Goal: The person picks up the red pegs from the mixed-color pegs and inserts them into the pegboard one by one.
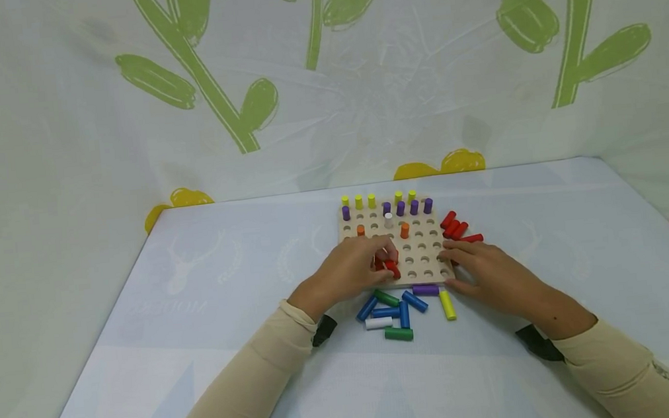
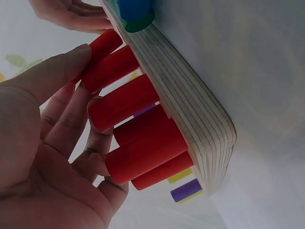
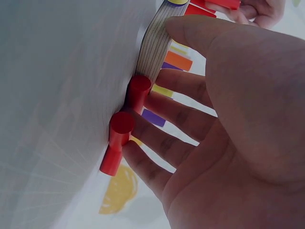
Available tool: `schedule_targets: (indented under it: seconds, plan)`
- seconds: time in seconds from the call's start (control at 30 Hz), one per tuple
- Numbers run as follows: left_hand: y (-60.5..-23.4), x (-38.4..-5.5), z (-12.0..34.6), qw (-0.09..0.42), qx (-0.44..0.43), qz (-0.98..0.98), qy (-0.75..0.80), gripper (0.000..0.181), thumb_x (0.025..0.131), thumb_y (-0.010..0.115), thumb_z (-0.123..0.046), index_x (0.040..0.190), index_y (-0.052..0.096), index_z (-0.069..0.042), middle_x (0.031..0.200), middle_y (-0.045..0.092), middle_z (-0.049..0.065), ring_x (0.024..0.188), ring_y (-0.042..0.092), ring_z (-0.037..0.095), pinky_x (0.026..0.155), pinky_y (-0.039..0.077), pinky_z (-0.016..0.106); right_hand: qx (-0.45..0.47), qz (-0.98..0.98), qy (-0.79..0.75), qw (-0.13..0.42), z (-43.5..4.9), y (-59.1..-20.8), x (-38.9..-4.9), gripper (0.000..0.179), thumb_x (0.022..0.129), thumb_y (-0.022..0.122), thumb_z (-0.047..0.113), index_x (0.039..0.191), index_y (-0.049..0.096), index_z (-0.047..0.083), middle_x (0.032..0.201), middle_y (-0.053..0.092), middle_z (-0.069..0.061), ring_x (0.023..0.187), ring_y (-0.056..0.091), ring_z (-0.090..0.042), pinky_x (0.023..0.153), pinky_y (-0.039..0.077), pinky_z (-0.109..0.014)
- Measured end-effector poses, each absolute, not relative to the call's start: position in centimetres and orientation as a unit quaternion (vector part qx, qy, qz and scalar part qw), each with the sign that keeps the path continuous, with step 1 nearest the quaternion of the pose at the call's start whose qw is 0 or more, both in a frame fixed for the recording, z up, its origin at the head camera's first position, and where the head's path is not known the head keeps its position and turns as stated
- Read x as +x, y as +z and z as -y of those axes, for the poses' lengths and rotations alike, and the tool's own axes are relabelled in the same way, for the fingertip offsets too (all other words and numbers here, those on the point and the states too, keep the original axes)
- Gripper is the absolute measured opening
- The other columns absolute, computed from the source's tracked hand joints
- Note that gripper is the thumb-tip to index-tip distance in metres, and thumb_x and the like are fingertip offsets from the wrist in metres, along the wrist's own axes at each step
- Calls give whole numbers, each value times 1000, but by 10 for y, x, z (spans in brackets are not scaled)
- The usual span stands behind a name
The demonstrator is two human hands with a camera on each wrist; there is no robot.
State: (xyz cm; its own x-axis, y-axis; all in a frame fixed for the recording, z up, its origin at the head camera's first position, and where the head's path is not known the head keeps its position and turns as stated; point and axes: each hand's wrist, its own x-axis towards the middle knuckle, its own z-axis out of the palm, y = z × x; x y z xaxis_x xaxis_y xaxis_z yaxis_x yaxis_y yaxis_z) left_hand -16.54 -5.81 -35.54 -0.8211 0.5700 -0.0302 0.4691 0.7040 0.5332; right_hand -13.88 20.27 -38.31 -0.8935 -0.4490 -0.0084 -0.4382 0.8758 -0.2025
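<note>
The left hand [image 1: 354, 264] is over the left near part of a wooden pegboard [image 1: 414, 265]. Its thumb and fingers pinch a red peg [image 2: 102, 50] close to the board. Several other red pegs [image 2: 143, 145] stand in the board beside its fingers. At the board's right near corner lies the right hand [image 1: 489, 275]; in the right wrist view its fingers are extended along the side, and the thumb touches the near edge of the board [image 3: 155, 45]. Yellow pegs [image 1: 371, 201], purple pegs [image 1: 415, 207], a white peg [image 1: 388, 220] and orange pegs [image 1: 405, 231] stand farther back.
Loose blue pegs [image 1: 415, 301], green pegs [image 1: 399, 333], a white peg [image 1: 378, 323], a purple peg [image 1: 425, 290] and a yellow peg [image 1: 447, 305] lie before the board. Loose red pegs [image 1: 460, 230] lie to its right. A patterned curtain [image 1: 395, 84] hangs behind.
</note>
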Motion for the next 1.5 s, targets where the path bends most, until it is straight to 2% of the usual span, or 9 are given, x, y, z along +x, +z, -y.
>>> schedule_targets:
  seconds: [0.47, 1.2, 1.4, 1.5]
  plan:
    - [-357, -164, 57, 89, 290, -925, 230, 22, 88, 78, -23, 106, 66, -19, 103, 74, -2, 92, 64, 11, 82, 53, 21, -229, -968, -99, 26, -204, -386, -141, 57, 85, 80, 31, 135, 61, 10, 144, 55, -19, 130, 53, -44, 102, 47, -61]
    - [-357, -164, 57, 89, 312, -915, 238, 18, 92, 73, -23, 110, 70, -19, 97, 71, -8, 84, 59, 6, 77, 50, 16, -229, -968, -101, 30, -204, -383, -140, 57, 85, 80, 31, 135, 62, 9, 144, 55, -19, 129, 53, -44, 101, 48, -60]
    - [-346, -163, 62, 80, 302, -919, 241, 22, 95, 69, -26, 116, 70, -19, 104, 71, -7, 87, 61, 12, 74, 51, 19, -229, -967, -108, 30, -205, -385, -139, 57, 85, 79, 31, 135, 61, 9, 145, 54, -19, 131, 52, -44, 102, 47, -61]
    - [-339, -166, 70, 57, 288, -922, 252, 25, 98, 66, -28, 120, 68, -18, 109, 70, -6, 91, 60, 15, 76, 52, 23, -230, -967, -105, 28, -205, -384, -140, 58, 85, 79, 31, 136, 61, 9, 146, 53, -18, 131, 52, -44, 102, 48, -60]
